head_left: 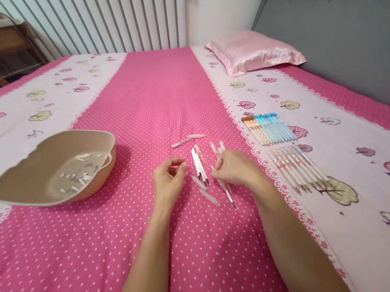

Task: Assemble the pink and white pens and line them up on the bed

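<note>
Several white refills [199,167] between left grip [166,182] and right grip [236,167]; whether pinching, can't tell.

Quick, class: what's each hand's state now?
Left hand: open, fingers curled, nothing visibly held.
Right hand: at a white pen refill; grip cannot be told.

The bedspread [168,82] was matt, softly creased cloth. At nine o'clock the basin [34,179] looked like smooth plastic with a faint sheen. Near the centre, toward six, the white refills [197,162] and pink tubes [209,196] looked like plastic, the tubes translucent. At three o'clock the blue pens [273,128] looked like smooth plastic. The pillow [254,52] at one looked like glossy satin cloth, the radiator [160,11] at eleven like smooth painted metal, the desk [3,51] at ten like wood.
</note>
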### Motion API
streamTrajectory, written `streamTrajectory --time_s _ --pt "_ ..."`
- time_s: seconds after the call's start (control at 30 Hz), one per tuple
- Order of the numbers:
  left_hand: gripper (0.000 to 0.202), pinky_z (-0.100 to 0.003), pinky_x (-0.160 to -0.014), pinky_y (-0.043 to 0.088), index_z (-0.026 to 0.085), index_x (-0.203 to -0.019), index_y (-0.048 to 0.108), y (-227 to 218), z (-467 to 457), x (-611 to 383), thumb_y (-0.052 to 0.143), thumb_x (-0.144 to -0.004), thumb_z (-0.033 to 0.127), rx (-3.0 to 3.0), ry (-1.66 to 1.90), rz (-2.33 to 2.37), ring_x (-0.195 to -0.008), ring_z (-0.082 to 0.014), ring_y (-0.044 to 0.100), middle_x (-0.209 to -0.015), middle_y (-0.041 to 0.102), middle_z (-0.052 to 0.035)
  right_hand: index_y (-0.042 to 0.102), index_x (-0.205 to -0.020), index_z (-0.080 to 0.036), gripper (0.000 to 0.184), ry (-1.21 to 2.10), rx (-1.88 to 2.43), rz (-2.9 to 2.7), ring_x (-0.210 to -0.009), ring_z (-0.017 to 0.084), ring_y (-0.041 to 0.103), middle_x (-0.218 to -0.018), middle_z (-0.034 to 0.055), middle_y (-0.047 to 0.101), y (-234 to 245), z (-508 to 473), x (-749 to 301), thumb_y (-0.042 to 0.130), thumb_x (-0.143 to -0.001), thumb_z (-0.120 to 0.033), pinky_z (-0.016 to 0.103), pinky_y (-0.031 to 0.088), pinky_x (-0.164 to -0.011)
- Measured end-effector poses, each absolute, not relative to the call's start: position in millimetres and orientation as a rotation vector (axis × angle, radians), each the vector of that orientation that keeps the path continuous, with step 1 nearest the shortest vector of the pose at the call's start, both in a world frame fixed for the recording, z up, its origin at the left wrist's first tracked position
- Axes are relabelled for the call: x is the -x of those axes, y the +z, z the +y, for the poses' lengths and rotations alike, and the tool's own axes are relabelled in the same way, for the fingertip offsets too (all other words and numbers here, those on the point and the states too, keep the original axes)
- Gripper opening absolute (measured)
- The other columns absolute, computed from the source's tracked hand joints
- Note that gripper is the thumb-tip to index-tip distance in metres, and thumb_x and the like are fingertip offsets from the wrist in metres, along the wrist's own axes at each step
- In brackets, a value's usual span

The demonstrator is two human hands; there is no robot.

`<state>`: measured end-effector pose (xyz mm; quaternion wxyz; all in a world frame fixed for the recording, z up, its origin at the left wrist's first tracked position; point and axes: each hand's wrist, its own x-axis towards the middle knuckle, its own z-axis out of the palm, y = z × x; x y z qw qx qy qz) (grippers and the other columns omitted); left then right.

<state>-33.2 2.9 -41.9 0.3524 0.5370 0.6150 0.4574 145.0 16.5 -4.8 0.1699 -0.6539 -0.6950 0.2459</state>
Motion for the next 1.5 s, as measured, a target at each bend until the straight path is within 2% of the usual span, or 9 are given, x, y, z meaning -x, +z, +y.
streamTrajectory --time_s 0.1,0.23,0.37,0.47,0.67,0.87,1.27,1.4,1.5 --pt "0.033 -0.027 -0.058 0.047 0.012 -0.093 0.067 -33.8 -2.3 25.3 0.063 -0.076 0.040 -1.486 1.177 1.439 -0.064 -0.0152 0.060 -0.080 0.068 -0.0084 0.063 -0.064 -0.019 0.006 0.855 1.665 -1.788 -0.053 0.015 0.061 -0.058 0.0015 0.065 -3.0 20.4 -150.3 0.062 -0.065 -0.024 0.026 0.045 -0.050" --pt "0.038 -0.030 -0.071 0.051 0.015 -0.105 0.065 -30.9 -8.6 13.8 0.068 -0.073 0.035 -1.586 1.154 1.230 -0.082 -0.0193 0.066 -0.094 0.071 -0.0100 0.062 -0.078 -0.017 0.012 1.031 1.333 -1.580 -0.062 0.015 0.065 -0.071 0.0040 0.069 -4.8 21.2 -145.1 0.062 -0.070 -0.026 0.027 0.051 -0.057" --pt "0.034 -0.028 -0.065 0.050 0.016 -0.103 0.064 -36.1 -8.5 11.0 0.066 -0.075 0.034 -1.584 1.189 1.252 -0.073 -0.0185 0.067 -0.082 0.072 -0.0068 0.061 -0.080 -0.017 0.015 1.093 1.219 -1.572 -0.066 0.016 0.067 -0.075 0.0046 0.069 -4.7 17.8 -133.7 0.066 -0.071 -0.026 0.028 0.054 -0.060" --pt "0.030 -0.029 -0.066 0.051 0.016 -0.100 0.064 -38.7 -5.2 15.0 0.064 -0.077 0.035 -1.480 1.265 1.270 -0.076 -0.0194 0.068 -0.084 0.072 -0.0082 0.062 -0.083 -0.017 0.020 1.109 1.169 -1.577 -0.072 0.017 0.068 -0.080 0.0053 0.070 -4.8 18.4 -131.4 0.069 -0.071 -0.031 0.029 0.054 -0.065" --pt "0.029 -0.033 -0.074 0.051 0.014 -0.102 0.061 -38.1 -1.8 23.7 0.060 -0.080 0.034 -1.292 1.395 1.322 -0.081 -0.0192 0.067 -0.094 0.071 -0.0105 0.072 -0.075 -0.019 0.017 0.682 1.751 -1.770 -0.068 0.019 0.066 -0.074 0.0056 0.072 -13.3 23.6 -132.5 0.064 -0.076 -0.034 0.029 0.047 -0.061" --pt "0.029 -0.034 -0.077 0.050 0.014 -0.102 0.059 -36.6 -1.1 26.3 0.057 -0.081 0.033 -1.280 1.389 1.371 -0.081 -0.0191 0.066 -0.094 0.071 -0.0113 0.070 -0.057 -0.022 0.028 0.555 2.049 -1.998 -0.066 0.021 0.065 -0.064 0.0076 0.068 -27.6 21.7 -116.1 0.064 -0.075 -0.042 0.028 0.041 -0.055" --pt "0.033 -0.034 -0.075 0.050 0.013 -0.105 0.060 -36.6 -1.8 27.4 0.058 -0.080 0.035 -1.305 1.326 1.399 -0.084 -0.0203 0.066 -0.097 0.070 -0.0117 0.063 -0.047 -0.022 0.027 0.702 1.912 -1.992 -0.051 0.018 0.058 -0.050 0.0045 0.061 -32.5 26.3 -116.2 0.063 -0.072 -0.033 0.027 0.037 -0.049" --pt "0.031 -0.035 -0.078 0.050 0.014 -0.106 0.059 -39.8 -1.5 26.8 0.056 -0.082 0.034 -1.332 1.299 1.353 -0.085 -0.0201 0.066 -0.096 0.070 -0.0119 0.068 -0.061 -0.019 0.017 0.835 1.685 -1.783 -0.057 0.017 0.063 -0.058 0.0035 0.067 -20.6 27.4 -124.5 0.064 -0.071 -0.032 0.026 0.044 -0.056" --pt "0.030 -0.035 -0.079 0.050 0.015 -0.108 0.060 -39.4 -2.8 25.2 0.053 -0.085 0.033 -1.399 1.273 1.311 -0.087 -0.0200 0.066 -0.100 0.070 -0.0116 0.067 -0.073 -0.015 0.022 0.946 1.382 -1.510 -0.059 0.016 0.064 -0.065 0.0042 0.069 -6.3 24.6 -130.9 0.065 -0.073 -0.037 0.026 0.049 -0.058"
